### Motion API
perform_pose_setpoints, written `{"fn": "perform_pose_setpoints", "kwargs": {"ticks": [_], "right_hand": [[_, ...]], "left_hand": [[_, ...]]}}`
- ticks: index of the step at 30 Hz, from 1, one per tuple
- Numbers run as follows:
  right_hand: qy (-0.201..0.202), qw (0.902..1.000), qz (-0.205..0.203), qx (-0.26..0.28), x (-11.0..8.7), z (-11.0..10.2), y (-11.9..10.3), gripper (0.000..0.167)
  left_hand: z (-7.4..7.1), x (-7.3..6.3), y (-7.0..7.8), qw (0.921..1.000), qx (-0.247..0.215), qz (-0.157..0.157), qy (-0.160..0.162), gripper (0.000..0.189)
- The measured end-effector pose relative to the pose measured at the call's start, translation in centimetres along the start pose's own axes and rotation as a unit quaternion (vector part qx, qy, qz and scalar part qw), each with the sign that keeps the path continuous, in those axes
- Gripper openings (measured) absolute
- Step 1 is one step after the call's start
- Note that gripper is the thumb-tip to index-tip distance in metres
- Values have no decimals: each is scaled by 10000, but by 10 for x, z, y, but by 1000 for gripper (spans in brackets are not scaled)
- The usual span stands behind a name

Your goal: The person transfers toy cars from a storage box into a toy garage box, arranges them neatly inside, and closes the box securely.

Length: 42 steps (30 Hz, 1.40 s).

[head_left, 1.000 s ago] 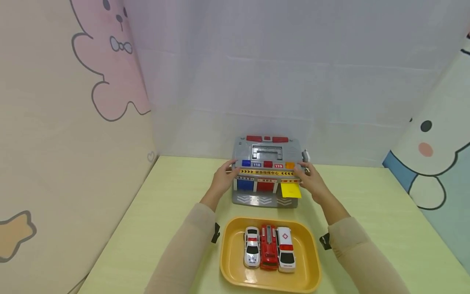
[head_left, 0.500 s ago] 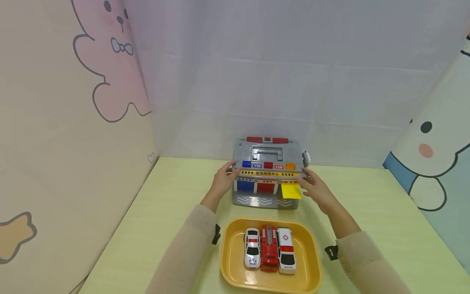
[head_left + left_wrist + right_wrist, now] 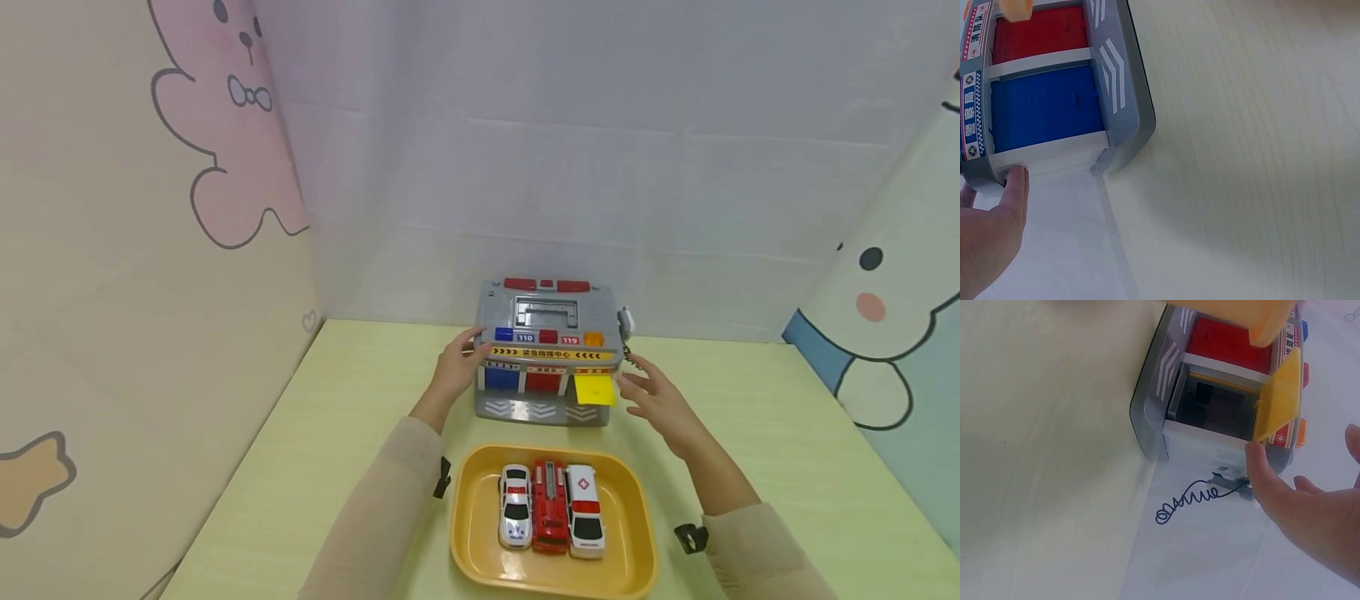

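A grey toy rescue station (image 3: 547, 354) stands at the back of the table, with a blue door (image 3: 1047, 106), a red door (image 3: 1038, 34) and a yellow door (image 3: 1279, 397). The yellow door is swung up, showing the dark bay (image 3: 1216, 403) behind it. My left hand (image 3: 453, 367) rests on the station's left end, fingers fairly straight, a fingertip touching the side wall under the roof edge. At the right end, my right hand (image 3: 663, 408) has its fingers spread and loosely bent, holding nothing. In the right wrist view one fingertip overlaps the corner near the yellow door.
In front of the station, a yellow tray (image 3: 472, 550) bears a police car (image 3: 515, 507), a red fire engine (image 3: 550, 508) and an ambulance (image 3: 585, 510). A dark coiled cord (image 3: 1191, 499) hangs at the station's right side. A white curtain (image 3: 465, 167) rises behind.
My right hand has drawn away from the station's right roof edge, moving right and toward me. My left hand stays at the left end. The yellow door remains raised.
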State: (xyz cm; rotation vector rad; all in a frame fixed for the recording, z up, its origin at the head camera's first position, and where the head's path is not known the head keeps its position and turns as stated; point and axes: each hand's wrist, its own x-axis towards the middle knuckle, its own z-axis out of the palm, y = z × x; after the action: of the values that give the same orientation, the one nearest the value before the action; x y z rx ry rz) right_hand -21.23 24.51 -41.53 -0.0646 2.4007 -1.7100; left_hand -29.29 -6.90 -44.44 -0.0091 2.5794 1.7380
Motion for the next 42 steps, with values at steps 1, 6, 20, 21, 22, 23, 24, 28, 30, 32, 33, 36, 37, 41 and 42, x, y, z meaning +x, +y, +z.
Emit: {"fn": "perform_pose_setpoints", "kwargs": {"ticks": [1, 6, 20, 21, 22, 23, 24, 28, 30, 32, 33, 36, 37, 41, 42], "right_hand": [[-9, 10000, -5, 7, -2, 0, 1, 77], [-37, 10000, -50, -59, -13, 2, 5, 75], [-221, 9984, 67, -511, -46, 13, 5, 62], [-284, 9979, 63, -575, -48, 14, 5, 60], [-333, 9973, 56, -650, -50, 15, 5, 59], [-383, 9967, 48, -712, -52, 16, 6, 57], [-429, 9962, 53, -762, -53, 18, 6, 57], [-591, 9949, 84, -816, -58, 22, 10, 58], [-674, 9946, 84, -788, -60, 23, 13, 57], [-745, 9943, 73, -764, -63, 25, 15, 56], [-754, 9941, 82, -772, -64, 26, 16, 55], [-768, 9936, 137, -815, -67, 29, 17, 53], [-761, 9935, 151, -829, -67, 30, 16, 53], [-735, 9927, 268, -922, -71, 33, 13, 52], [-758, 9922, 290, -950, -72, 34, 13, 52]], "left_hand": [[0, 0, 0, 10000, -5, -6, -5, 47], [2, 1, -1, 10000, -74, -34, -40, 47], [1, -1, 0, 10000, -31, 49, -7, 47], [1, -1, 0, 10000, -30, 40, -6, 47], [1, -1, 0, 10000, -25, 28, -2, 47], [1, -1, 0, 10000, -26, 18, 3, 46], [1, -1, 0, 10000, -32, 12, 8, 46], [2, -1, 0, 10000, -58, 12, 10, 46], [2, 0, 0, 10000, -66, 16, -6, 46], [2, 0, 0, 10000, -47, 3, -16, 46], [1, 0, 1, 10000, -43, -1, -11, 46], [1, 0, 1, 10000, -25, -12, 8, 46], [1, 0, 1, 10000, -18, -6, 18, 46], [0, 1, 1, 10000, -41, 20, 22, 46], [0, 1, 1, 10000, -44, 28, 12, 46]]}}
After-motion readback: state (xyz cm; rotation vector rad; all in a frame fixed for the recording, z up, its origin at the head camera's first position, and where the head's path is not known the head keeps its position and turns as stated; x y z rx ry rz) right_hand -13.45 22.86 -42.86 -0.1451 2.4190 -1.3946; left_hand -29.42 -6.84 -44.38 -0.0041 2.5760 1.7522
